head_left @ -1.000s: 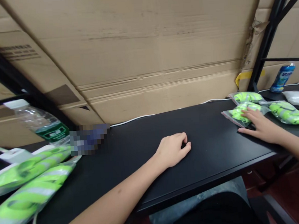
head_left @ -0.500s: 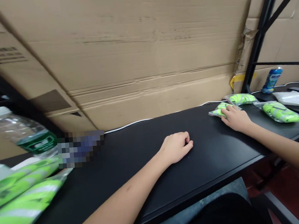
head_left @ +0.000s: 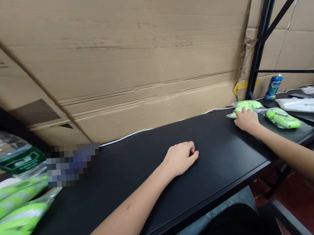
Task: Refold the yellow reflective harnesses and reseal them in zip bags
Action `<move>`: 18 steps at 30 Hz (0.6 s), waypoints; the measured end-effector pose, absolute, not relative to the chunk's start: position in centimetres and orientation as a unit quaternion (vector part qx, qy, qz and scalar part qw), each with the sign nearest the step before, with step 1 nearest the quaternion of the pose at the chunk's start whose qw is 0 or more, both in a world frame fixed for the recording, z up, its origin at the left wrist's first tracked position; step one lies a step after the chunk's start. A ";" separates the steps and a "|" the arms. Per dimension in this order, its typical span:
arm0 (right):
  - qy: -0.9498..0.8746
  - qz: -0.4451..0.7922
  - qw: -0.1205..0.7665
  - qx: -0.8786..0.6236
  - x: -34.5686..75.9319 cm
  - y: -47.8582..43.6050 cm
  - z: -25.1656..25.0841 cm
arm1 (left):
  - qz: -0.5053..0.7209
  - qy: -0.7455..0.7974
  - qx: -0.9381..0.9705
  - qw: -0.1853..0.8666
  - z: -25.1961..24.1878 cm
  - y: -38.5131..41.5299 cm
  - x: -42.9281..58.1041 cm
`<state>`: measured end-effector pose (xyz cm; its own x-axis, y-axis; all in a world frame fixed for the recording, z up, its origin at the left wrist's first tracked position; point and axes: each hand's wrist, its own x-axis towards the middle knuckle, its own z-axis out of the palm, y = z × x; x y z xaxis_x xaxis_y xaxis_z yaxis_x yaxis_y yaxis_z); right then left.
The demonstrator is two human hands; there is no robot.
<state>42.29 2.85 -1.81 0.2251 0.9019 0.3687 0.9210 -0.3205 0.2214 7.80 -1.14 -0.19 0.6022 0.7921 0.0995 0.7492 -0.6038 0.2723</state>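
My right hand [head_left: 245, 120] lies on a clear plastic bag [head_left: 234, 114] of neon-green reflective material, with its fingers curled over the bag and covering most of it. Just behind stands a similar bag [head_left: 247, 104], and another [head_left: 282, 118] lies to the right of my hand. My left hand [head_left: 180, 159] rests on the black tabletop [head_left: 224, 152] with loosely curled fingers, touching nothing else. Far to its left, larger bags of neon-green reflective strips [head_left: 19, 220] lie at the table's near left corner.
A clear water bottle [head_left: 11, 156] and a pixelated blurred object [head_left: 71, 165] stand at left. Large cardboard sheets [head_left: 115, 63] line the back, with a white cable [head_left: 126, 137] along the table. At right are a black metal rack [head_left: 259, 42], a blue bottle [head_left: 273, 87] and a white package [head_left: 302, 104].
The view has swung to the right. My right hand's fingers have drawn together over the bag, where they were spread before. My left hand stays on the tabletop.
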 end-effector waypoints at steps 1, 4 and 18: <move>-0.576 -0.218 0.020 -0.787 42.4 2.8 -1.7 | 0.105 0.432 0.890 0.102 -0.2 -1.2 7.8; -0.571 -0.212 0.014 -0.793 42.6 2.2 -1.3 | 0.108 0.427 0.892 0.103 -0.3 -1.3 7.7; -0.505 -0.218 0.085 -0.831 48.1 -0.6 -0.4 | 0.105 0.423 0.894 0.106 -0.1 -1.3 7.6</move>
<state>48.14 -0.62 -0.41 0.3956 0.8017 0.4482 0.8756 -0.4765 0.0794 7.62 -1.35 -0.15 0.6203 0.7783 0.0969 0.7338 -0.6195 0.2787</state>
